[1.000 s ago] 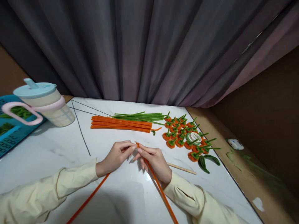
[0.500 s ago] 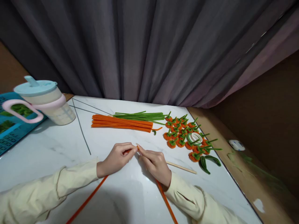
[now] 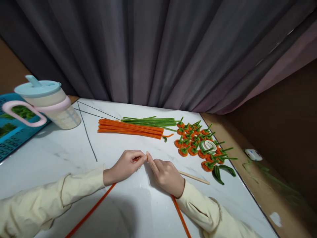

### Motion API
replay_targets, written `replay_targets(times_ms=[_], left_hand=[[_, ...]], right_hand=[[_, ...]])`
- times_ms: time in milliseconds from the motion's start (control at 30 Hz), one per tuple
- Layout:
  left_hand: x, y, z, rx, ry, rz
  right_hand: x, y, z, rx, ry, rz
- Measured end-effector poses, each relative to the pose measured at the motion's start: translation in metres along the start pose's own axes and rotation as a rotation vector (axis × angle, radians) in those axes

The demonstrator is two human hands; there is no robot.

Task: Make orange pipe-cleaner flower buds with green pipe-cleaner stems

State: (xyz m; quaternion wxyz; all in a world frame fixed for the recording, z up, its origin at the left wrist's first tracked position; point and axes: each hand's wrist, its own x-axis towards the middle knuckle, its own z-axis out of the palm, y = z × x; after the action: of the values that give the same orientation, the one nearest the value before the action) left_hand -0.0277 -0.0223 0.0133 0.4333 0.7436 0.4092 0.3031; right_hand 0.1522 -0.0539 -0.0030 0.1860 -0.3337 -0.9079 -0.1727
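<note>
My left hand (image 3: 127,167) is closed in a pinch on orange pipe cleaners at the centre of the table. Its fingertips meet those of my right hand (image 3: 167,173), also pinched on the orange pieces. One orange length (image 3: 94,208) runs from under my left wrist toward the near edge, and another (image 3: 181,216) comes out below my right wrist. Only a small orange bit shows between the fingertips. Beyond the hands lie a bundle of orange pipe cleaners (image 3: 130,128) and a green bundle (image 3: 151,121). Partly behind my right hand is a thin wooden stick (image 3: 195,178).
Several small orange pumpkins (image 3: 183,151) with green stems fill the right side, with tape rolls (image 3: 208,146) on them and dark green leaves (image 3: 218,174) beside. At left stand a lidded cup (image 3: 59,107) and a blue basket (image 3: 15,143). A white object (image 3: 253,154) lies far right.
The fingers of my right hand have shifted at the pinch, and its hand has turned slightly and moved a little right. My left hand stays nearly in place. The view has shifted slightly.
</note>
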Motion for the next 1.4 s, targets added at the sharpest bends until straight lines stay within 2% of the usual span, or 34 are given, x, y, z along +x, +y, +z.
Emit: replay_targets(times_ms=[200,600,767,967,1233,1400], left_hand=[[0.003,0.0,-0.001,-0.114,-0.063,-0.099],[0.002,0.002,-0.004,-0.207,-0.086,-0.098],[0.003,0.003,-0.005,-0.214,-0.09,-0.105],[0.003,0.003,-0.005,-0.183,-0.1,-0.102],[0.004,0.002,-0.004,-0.171,-0.086,-0.097],[0.005,0.0,-0.003,-0.173,-0.063,-0.083]], right_hand=[[0.003,-0.003,-0.003,-0.118,-0.02,-0.016],[0.005,-0.005,-0.005,-0.185,-0.069,-0.026],[0.007,-0.007,-0.006,-0.252,-0.106,-0.062],[0.01,-0.009,-0.009,-0.338,-0.086,-0.128],[0.011,-0.007,-0.009,-0.297,-0.08,-0.111],[0.006,-0.001,-0.002,-0.137,-0.021,-0.038]])
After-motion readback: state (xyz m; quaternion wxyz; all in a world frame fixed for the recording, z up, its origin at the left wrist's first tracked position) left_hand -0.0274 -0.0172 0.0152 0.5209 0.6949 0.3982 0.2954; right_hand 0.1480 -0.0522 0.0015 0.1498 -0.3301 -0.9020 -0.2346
